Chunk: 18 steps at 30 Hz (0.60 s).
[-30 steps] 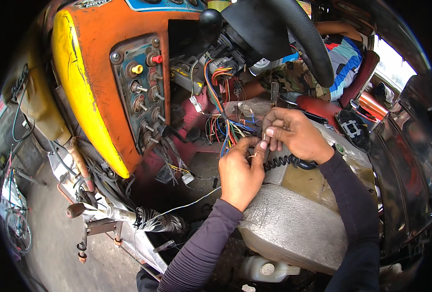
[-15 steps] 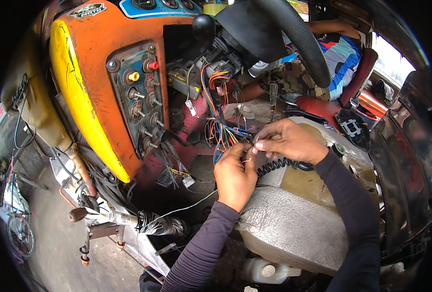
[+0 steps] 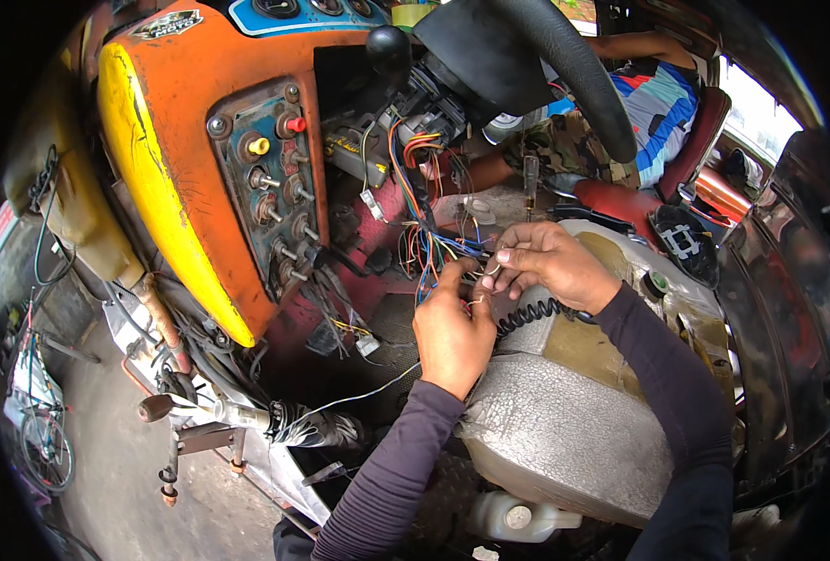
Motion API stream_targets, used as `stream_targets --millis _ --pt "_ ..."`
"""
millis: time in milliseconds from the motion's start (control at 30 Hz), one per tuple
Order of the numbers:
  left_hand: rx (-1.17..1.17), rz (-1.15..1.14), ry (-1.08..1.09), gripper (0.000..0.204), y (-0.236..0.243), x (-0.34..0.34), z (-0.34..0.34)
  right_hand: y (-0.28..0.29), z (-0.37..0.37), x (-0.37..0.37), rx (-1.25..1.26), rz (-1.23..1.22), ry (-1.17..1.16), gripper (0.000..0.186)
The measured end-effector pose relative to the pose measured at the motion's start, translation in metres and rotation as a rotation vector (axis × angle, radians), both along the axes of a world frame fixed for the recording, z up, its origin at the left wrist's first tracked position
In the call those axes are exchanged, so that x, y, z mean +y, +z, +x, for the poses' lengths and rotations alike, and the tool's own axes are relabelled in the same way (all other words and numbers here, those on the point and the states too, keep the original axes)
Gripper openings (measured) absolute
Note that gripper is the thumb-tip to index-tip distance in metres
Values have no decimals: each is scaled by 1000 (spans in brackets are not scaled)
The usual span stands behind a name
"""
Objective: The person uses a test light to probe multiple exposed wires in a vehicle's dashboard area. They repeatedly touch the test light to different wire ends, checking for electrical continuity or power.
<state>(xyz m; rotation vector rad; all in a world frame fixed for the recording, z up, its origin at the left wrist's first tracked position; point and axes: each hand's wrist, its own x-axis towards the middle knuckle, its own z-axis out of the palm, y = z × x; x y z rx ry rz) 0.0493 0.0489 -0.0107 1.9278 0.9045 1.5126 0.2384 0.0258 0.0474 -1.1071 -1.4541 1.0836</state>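
My left hand (image 3: 453, 338) is closed, thumb and forefinger pinching a thin pale wire (image 3: 370, 396) that trails from it down to the left. Right beside its fingertips, my right hand (image 3: 565, 268) pinches the thin end of a wire between thumb and forefinger; the exact joint between the two hands is too small to make out. Just beyond them spreads a bundle of loose coloured wires (image 3: 431, 247), hanging from the open steering column (image 3: 438, 117). A black coiled cord (image 3: 530, 316) passes under my right hand.
An orange dash panel (image 3: 186, 112) with switches stands on the left. A black steering wheel (image 3: 579, 70) arches above my hands, and a worn grey seat (image 3: 565, 430) lies beneath my right arm. Upright behind the wires is a screwdriver (image 3: 530, 182). Another person (image 3: 658, 112) sits at the far right.
My right thumb and fingers have shifted up slightly and opened a little from my left fingertips. The left hand stays nearly in place, still pinching.
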Motion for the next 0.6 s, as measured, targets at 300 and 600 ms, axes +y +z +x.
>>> stream_targets --millis 300,600 --pt "68 212 75 14 -9 13 10 -8 -22 14 -258 56 -247 16" --pt "60 210 65 15 -11 22 5 -9 -13 12 -179 -73 -206 20"
